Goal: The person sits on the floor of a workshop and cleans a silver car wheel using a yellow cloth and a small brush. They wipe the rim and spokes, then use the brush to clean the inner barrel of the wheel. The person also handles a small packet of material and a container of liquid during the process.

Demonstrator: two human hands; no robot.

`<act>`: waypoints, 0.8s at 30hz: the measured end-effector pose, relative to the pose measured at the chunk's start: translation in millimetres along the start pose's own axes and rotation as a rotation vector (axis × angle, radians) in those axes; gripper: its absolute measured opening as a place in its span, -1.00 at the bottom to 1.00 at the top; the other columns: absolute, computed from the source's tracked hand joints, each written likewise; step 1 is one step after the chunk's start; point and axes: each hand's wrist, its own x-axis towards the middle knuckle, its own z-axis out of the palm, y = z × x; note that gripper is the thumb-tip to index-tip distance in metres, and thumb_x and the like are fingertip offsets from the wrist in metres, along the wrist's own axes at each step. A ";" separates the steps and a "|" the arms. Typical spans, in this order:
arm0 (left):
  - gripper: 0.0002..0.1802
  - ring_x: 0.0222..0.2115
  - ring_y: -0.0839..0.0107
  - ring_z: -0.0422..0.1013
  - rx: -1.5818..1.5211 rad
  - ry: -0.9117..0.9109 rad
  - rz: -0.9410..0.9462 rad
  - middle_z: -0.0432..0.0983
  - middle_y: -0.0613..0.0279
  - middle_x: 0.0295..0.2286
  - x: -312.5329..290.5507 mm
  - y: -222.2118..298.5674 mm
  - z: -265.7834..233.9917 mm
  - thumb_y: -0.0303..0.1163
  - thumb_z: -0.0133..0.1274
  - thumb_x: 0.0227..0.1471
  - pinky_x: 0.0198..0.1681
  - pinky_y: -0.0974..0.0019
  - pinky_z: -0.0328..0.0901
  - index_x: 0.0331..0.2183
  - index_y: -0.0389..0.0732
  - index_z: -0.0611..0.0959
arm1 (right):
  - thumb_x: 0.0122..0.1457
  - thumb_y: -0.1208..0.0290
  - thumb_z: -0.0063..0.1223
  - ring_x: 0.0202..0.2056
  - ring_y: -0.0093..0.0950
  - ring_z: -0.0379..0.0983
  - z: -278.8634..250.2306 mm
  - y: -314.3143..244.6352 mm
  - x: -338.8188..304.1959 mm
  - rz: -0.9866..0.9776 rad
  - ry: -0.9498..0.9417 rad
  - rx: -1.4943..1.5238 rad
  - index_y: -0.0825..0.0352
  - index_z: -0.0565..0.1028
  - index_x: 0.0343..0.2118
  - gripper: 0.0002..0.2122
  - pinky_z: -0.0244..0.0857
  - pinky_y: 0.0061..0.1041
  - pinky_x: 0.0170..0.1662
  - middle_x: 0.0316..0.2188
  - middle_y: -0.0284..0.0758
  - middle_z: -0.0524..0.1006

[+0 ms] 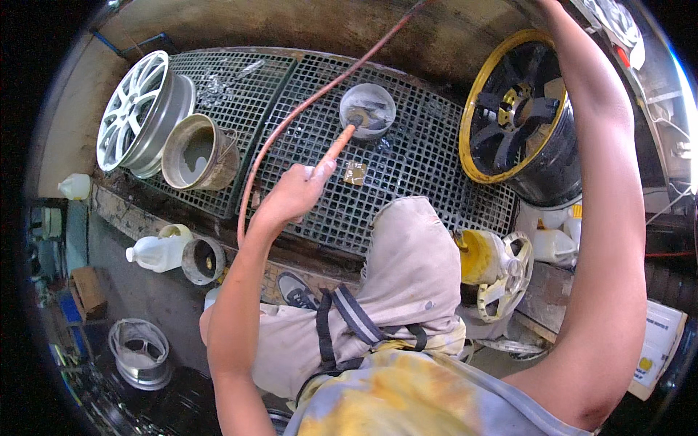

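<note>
A dark grate stretches in front of a stained brown wall. Above it, the left grip is closed around the wooden handle of a brush, its head down in a round grey bowl. The right grip is out of sight, so I cannot tell its state. A small tan square lies near the brush. Leftward, a reddish hose crosses; beyond it stand a bucket of murky liquid and a white wheel. Rightward leans a black, yellow-rimmed wheel.

Glare far right; edges bowed, corners black.
</note>
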 end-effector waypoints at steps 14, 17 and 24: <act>-0.35 -0.32 -0.23 0.47 0.180 0.016 0.194 0.51 -0.36 -0.45 9.6 -14.6 14.8 0.06 -0.16 0.17 -0.22 -0.09 0.34 -0.40 -0.42 0.64 | 0.22 0.09 -0.33 0.17 -0.24 -0.15 -22.3 -22.8 -64.5 0.059 0.035 0.266 0.19 0.04 0.09 -0.56 -0.22 -0.12 0.16 0.13 -0.23 -0.04; -0.38 -0.34 -0.21 0.48 0.165 0.011 0.220 0.52 -0.34 -0.46 7.1 -13.4 19.1 0.03 -0.14 0.17 -0.23 -0.09 0.34 -0.41 -0.42 0.64 | 0.24 0.07 -0.34 0.19 -0.25 -0.19 -35.7 -23.5 -76.6 0.105 0.021 0.389 0.18 0.00 0.12 -0.54 -0.26 -0.13 0.19 0.16 -0.25 -0.08; -0.32 -0.42 -0.20 0.49 0.208 0.045 0.257 0.51 -0.34 -0.51 13.0 -30.3 39.0 0.06 -0.16 0.18 -0.28 -0.07 0.35 -0.43 -0.47 0.63 | 0.26 0.03 -0.38 0.24 -0.28 -0.30 -67.6 -44.6 -93.9 0.299 -0.054 1.295 0.15 -0.08 0.19 -0.49 -0.36 -0.13 0.24 0.23 -0.29 -0.18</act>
